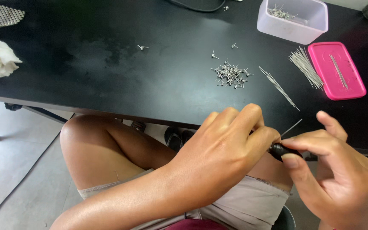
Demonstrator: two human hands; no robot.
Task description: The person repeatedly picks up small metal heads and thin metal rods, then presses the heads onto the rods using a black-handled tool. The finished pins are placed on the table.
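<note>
Hands at the table edge, left hand [231,145] and right hand [333,170] both pinching, apparently, a small black tool [281,150] with a thin pin [291,127].

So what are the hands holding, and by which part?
Both hands, left hand and right hand, pinch a small black tool by its body; a thin metal pin sticks out above.

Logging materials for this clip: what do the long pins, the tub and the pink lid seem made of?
Long pins: likely bare metal, thin, grey and glinting. Tub: probably plastic, cloudy and translucent, its contents showing through the wall. Pink lid: apparently opaque moulded plastic, smooth, with a raised rim and a soft sheen.
</note>
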